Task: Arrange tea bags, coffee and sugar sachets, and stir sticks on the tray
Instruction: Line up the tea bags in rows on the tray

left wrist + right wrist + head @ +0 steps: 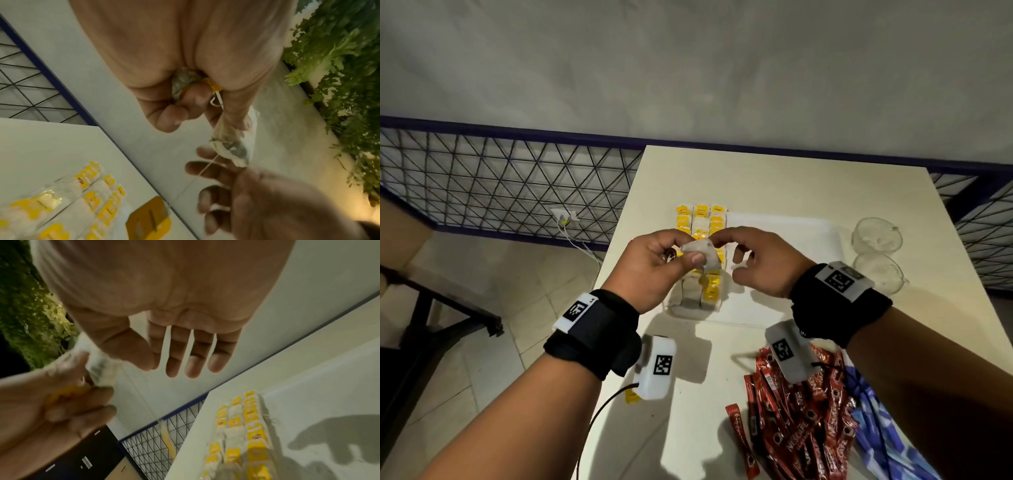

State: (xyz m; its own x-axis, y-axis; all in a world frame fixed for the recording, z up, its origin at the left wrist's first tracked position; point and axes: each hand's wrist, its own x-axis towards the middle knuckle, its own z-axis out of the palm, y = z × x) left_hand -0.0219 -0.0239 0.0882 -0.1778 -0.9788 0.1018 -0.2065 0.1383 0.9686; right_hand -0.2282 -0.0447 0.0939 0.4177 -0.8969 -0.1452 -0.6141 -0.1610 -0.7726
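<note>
Two forearms, each with a black wrist strap, reach in over the cream table (784, 178). Between them the left hand (650, 270) pinches a white paper tea bag (702, 255) between thumb and curled fingers; the left wrist view shows a second tea bag (185, 82) and a yellow tag bunched in its palm. From the other side the right hand (760, 262) pinches the far corner of the same bag with thumb and forefinger, its other three fingers loosely extended. A thin string (205, 168) runs from the bag across the right hand's fingers.

Directly beneath both hands stand three rows of white tea bags with yellow tags (702, 219), at the left end of the one white rectangular tray (791, 226); how many bags each row holds cannot be counted. Beyond the right wrist sit two clear glass cups (876, 233). Below the right forearm lies a heap of red coffee sachets (801, 428), too many to count, touching blue-and-white sachets (876, 431).
</note>
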